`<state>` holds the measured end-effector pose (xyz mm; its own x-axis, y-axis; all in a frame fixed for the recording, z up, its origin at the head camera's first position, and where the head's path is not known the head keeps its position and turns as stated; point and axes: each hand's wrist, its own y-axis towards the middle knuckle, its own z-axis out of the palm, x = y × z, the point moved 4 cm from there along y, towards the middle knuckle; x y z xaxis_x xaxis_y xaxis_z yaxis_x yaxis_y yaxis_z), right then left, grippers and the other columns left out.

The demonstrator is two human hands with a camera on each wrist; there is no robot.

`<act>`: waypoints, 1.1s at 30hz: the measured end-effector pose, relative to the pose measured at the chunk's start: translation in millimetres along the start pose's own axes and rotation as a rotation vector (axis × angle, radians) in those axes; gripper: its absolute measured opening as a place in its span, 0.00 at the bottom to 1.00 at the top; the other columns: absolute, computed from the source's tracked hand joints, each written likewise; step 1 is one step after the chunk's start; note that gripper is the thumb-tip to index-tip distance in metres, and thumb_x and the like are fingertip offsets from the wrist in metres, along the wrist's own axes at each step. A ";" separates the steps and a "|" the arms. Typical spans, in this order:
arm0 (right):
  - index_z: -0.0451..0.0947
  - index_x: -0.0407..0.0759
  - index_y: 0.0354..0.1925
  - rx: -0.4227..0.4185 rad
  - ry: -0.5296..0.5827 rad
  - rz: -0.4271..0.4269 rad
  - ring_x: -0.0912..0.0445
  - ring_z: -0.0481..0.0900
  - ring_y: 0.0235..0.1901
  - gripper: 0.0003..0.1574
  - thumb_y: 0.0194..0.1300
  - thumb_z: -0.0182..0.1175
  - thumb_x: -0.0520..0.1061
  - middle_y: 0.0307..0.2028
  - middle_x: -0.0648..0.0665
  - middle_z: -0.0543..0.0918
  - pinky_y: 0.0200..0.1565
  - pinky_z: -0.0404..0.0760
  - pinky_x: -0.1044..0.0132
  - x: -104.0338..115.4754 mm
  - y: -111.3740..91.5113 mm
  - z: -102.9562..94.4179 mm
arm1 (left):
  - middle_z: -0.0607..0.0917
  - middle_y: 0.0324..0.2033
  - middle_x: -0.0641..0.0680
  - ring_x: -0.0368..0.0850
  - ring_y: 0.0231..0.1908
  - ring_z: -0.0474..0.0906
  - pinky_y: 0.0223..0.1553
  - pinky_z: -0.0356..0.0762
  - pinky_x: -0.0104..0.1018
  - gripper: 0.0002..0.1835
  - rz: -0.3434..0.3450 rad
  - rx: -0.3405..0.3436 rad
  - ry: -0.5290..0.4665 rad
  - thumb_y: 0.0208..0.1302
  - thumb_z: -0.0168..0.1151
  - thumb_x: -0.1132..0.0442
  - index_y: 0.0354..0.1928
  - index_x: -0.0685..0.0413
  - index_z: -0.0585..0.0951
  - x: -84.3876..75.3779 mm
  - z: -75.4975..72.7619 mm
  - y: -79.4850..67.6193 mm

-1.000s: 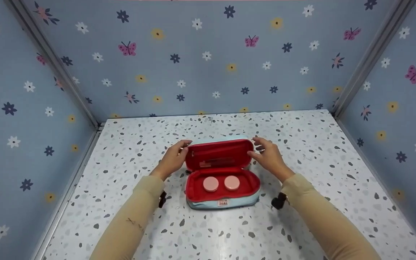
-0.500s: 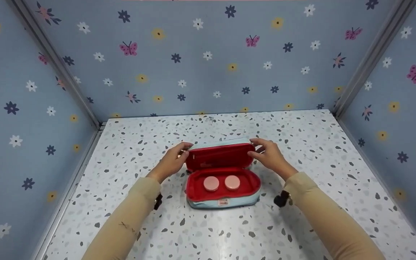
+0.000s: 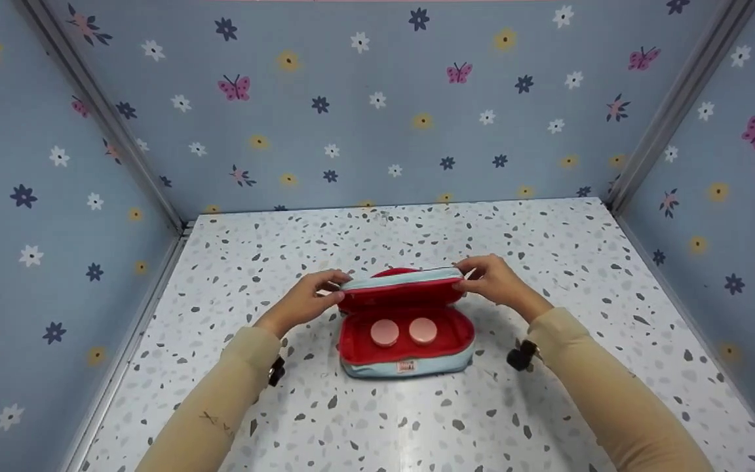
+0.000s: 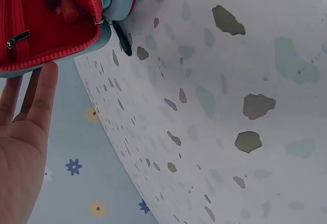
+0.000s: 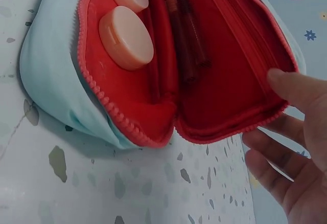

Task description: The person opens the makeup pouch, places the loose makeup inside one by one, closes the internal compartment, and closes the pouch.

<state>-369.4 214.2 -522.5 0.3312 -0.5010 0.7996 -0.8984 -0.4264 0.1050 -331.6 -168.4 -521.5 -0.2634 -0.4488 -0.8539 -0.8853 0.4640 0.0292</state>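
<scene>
A light blue zip pencil case (image 3: 374, 370) with a red lining lies on the table, its lid (image 3: 404, 295) tilted partway over the base. Two round pink-lidded jars (image 3: 385, 333) sit side by side in the base. At the lid's left corner my left hand (image 3: 302, 303) pinches the edge, thumb in front and fingers behind. My right hand (image 3: 501, 286) grips the right corner, with its thumb (image 5: 286, 83) on the red inner side. Two slim dark red tubes (image 5: 180, 42) lie inside the lid in the right wrist view. A dark zip pull (image 4: 122, 40) hangs by the left corner.
The white speckled table (image 3: 253, 249) runs back to a blue flower-patterned wall (image 3: 377, 131). Similar panels stand at left and right, with grey metal strips (image 3: 102, 124) at the corners.
Both hands have tipped the lid forward and down towards the base. It stood nearly upright before; now its light blue outer edge shows. My right fingers have closed in on the corner.
</scene>
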 end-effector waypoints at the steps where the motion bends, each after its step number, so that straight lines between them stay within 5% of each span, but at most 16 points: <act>1: 0.90 0.35 0.53 0.022 0.004 -0.007 0.48 0.88 0.37 0.17 0.67 0.75 0.37 0.47 0.33 0.91 0.35 0.82 0.72 -1.0 -1.2 -0.4 | 0.84 0.65 0.64 0.65 0.65 0.82 0.66 0.83 0.60 0.19 -0.010 0.007 -0.010 0.80 0.62 0.65 0.68 0.60 0.82 1.3 -0.2 -1.1; 10: 0.89 0.39 0.56 0.192 0.005 0.040 0.49 0.89 0.44 0.23 0.64 0.80 0.43 0.53 0.37 0.91 0.43 0.87 0.71 -4.7 -17.0 0.0 | 0.88 0.61 0.58 0.56 0.59 0.87 0.62 0.85 0.50 0.16 -0.074 0.060 -0.042 0.70 0.75 0.62 0.58 0.55 0.89 8.9 4.6 -10.9; 16: 0.90 0.39 0.52 0.233 0.014 0.051 0.53 0.87 0.44 0.20 0.63 0.80 0.43 0.51 0.38 0.91 0.46 0.86 0.70 -8.1 -22.2 3.8 | 0.90 0.56 0.57 0.54 0.58 0.87 0.62 0.85 0.49 0.16 -0.069 0.086 -0.027 0.67 0.77 0.63 0.56 0.56 0.90 13.8 9.6 -13.8; 23: 0.89 0.39 0.51 0.278 0.018 0.077 0.48 0.87 0.47 0.22 0.59 0.82 0.43 0.50 0.38 0.89 0.46 0.87 0.67 -8.3 -28.3 10.2 | 0.85 0.64 0.59 0.58 0.63 0.82 0.63 0.84 0.54 0.32 -0.125 0.121 -0.018 0.62 0.81 0.59 0.67 0.58 0.82 18.7 15.8 -16.0; 33: 0.88 0.41 0.44 0.356 -0.073 -0.034 0.46 0.84 0.49 0.21 0.55 0.86 0.45 0.51 0.39 0.84 0.55 0.86 0.42 -4.9 -38.4 22.4 | 0.74 0.76 0.58 0.61 0.72 0.74 0.76 0.71 0.61 0.54 -0.220 0.165 0.050 0.54 0.87 0.58 0.81 0.54 0.68 28.8 31.3 -24.7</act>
<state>-330.1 216.2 -543.7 0.3900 -0.5292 0.7535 -0.7340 -0.6728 -0.0926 -305.3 -168.9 -563.0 -0.0940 -0.5879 -0.8034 -0.8499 0.4677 -0.2429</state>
